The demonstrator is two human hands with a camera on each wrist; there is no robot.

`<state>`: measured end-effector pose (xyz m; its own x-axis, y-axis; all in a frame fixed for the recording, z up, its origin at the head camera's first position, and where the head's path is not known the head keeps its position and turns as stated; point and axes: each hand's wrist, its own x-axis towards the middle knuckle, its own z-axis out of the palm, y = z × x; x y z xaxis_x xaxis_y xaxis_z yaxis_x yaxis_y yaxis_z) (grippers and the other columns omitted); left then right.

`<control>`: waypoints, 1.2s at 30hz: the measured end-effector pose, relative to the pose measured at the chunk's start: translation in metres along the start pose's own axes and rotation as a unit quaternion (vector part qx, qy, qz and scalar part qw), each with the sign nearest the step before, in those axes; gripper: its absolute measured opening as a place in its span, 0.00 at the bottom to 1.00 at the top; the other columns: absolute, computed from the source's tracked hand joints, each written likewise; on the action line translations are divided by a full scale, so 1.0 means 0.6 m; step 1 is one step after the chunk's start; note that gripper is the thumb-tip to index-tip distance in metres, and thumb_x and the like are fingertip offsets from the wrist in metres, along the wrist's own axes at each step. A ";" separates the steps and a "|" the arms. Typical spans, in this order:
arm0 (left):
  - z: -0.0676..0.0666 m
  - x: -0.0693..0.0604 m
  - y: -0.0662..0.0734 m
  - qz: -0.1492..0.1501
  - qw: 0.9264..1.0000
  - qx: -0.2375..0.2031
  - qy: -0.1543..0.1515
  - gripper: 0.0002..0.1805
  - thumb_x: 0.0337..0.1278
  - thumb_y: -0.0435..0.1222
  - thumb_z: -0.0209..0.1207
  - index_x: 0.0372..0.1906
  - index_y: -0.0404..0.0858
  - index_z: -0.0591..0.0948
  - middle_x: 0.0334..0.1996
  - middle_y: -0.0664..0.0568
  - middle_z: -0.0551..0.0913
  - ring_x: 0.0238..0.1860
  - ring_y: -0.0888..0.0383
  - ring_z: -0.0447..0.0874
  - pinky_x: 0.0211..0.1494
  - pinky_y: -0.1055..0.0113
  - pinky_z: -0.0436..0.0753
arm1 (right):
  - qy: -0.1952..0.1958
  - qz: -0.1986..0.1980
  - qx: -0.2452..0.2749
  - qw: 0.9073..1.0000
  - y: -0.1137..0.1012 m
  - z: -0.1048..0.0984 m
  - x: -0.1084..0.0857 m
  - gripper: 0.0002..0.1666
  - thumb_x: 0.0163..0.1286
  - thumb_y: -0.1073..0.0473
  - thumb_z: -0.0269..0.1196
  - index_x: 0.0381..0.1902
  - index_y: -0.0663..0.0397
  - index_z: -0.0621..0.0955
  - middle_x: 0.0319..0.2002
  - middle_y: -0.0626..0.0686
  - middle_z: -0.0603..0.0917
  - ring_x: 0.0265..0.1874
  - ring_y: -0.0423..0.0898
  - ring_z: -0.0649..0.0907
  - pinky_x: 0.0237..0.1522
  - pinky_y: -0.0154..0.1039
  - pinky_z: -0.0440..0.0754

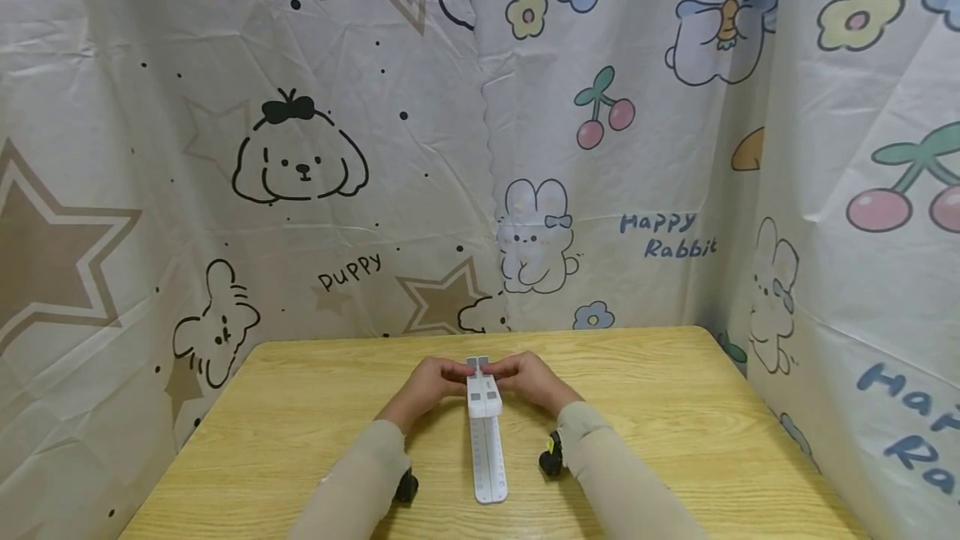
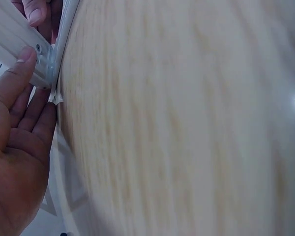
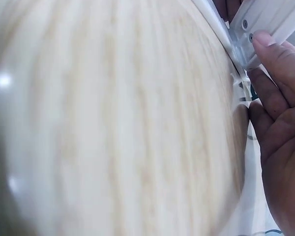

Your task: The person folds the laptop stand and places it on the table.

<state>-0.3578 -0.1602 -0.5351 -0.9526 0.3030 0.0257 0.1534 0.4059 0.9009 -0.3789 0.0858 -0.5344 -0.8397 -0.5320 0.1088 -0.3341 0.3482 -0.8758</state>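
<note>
A long white device [image 1: 489, 461] lies lengthwise on the table, its narrow base marked along both edges. A raised white block [image 1: 483, 397] with grey patches sits over its farther part. My left hand [image 1: 433, 382] holds the device's far end from the left. From the right, my right hand [image 1: 531, 379] holds the same end. In the left wrist view, the thumb of the left hand [image 2: 19, 142] presses an upright white wall beside a screw. The right wrist view shows the right hand [image 3: 285, 118] likewise, thumb on the wall and fingers bent behind it. The device's exact kind is unclear.
The wood-grain table [image 1: 637, 407] spans the space under both arms. Patterned curtains [image 1: 420, 190] hang behind and at the sides. Small black wrist cameras [image 1: 552, 457] sit below the sleeves, close to the tabletop.
</note>
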 end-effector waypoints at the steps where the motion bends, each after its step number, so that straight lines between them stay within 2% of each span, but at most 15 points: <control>1: 0.000 -0.001 0.000 0.002 1.000 0.003 -0.003 0.17 0.58 0.32 0.71 0.53 0.44 0.89 0.55 0.50 0.86 0.61 0.49 0.81 0.63 0.54 0.82 | -0.003 -0.001 0.002 1.000 0.001 -0.001 -0.001 0.18 0.68 0.65 0.69 0.55 0.50 0.88 0.56 0.51 0.88 0.61 0.51 0.83 0.65 0.50 0.79; 5: 0.000 -0.003 0.003 0.008 1.000 0.017 -0.015 0.19 0.56 0.32 0.72 0.54 0.45 0.88 0.56 0.50 0.87 0.62 0.50 0.81 0.66 0.54 0.80 | -0.012 0.004 0.006 1.000 0.005 -0.003 -0.001 0.19 0.66 0.67 0.70 0.54 0.45 0.88 0.55 0.47 0.88 0.61 0.48 0.82 0.66 0.48 0.78; 10: 0.000 -0.007 0.007 0.015 0.999 0.043 -0.019 0.21 0.54 0.30 0.73 0.55 0.44 0.88 0.57 0.51 0.87 0.63 0.50 0.80 0.68 0.51 0.78 | -0.019 -0.003 -0.017 1.000 0.008 -0.003 -0.002 0.20 0.66 0.66 0.71 0.53 0.42 0.89 0.55 0.45 0.88 0.62 0.47 0.82 0.66 0.48 0.78; 20: 0.004 -0.007 0.009 0.027 0.996 0.080 -0.019 0.23 0.54 0.32 0.74 0.57 0.44 0.87 0.60 0.55 0.85 0.67 0.47 0.77 0.72 0.48 0.74 | -0.030 -0.012 -0.026 0.999 0.001 -0.001 -0.007 0.24 0.63 0.66 0.73 0.57 0.45 0.87 0.63 0.49 0.83 0.67 0.50 0.79 0.68 0.48 0.77; 26: 0.009 -0.010 0.012 0.029 0.994 0.108 -0.017 0.24 0.52 0.32 0.75 0.57 0.43 0.87 0.61 0.55 0.84 0.67 0.47 0.77 0.70 0.50 0.76 | -0.036 -0.021 -0.047 0.998 0.006 0.002 -0.007 0.26 0.60 0.67 0.74 0.57 0.42 0.87 0.65 0.46 0.82 0.67 0.48 0.78 0.66 0.44 0.78; 33: 0.008 -0.010 0.010 0.038 0.992 0.116 -0.028 0.23 0.52 0.30 0.75 0.56 0.43 0.88 0.62 0.55 0.84 0.69 0.47 0.75 0.71 0.50 0.75 | -0.050 -0.030 -0.054 0.997 0.009 0.004 -0.007 0.27 0.62 0.67 0.73 0.59 0.44 0.86 0.66 0.43 0.81 0.70 0.47 0.75 0.71 0.48 0.73; 36: 0.008 -0.009 0.009 0.032 0.992 0.115 -0.031 0.23 0.52 0.31 0.74 0.56 0.44 0.88 0.63 0.55 0.83 0.70 0.48 0.74 0.72 0.50 0.74 | -0.052 -0.031 -0.056 0.997 0.009 0.004 -0.008 0.28 0.62 0.67 0.73 0.60 0.45 0.85 0.66 0.43 0.81 0.70 0.47 0.74 0.71 0.48 0.73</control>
<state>-0.3507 -0.1553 -0.5323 -0.9219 0.3846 0.0463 0.2759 0.5681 0.7754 -0.3760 0.0883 -0.5409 -0.7697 -0.6296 0.1062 -0.4334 0.3931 -0.8110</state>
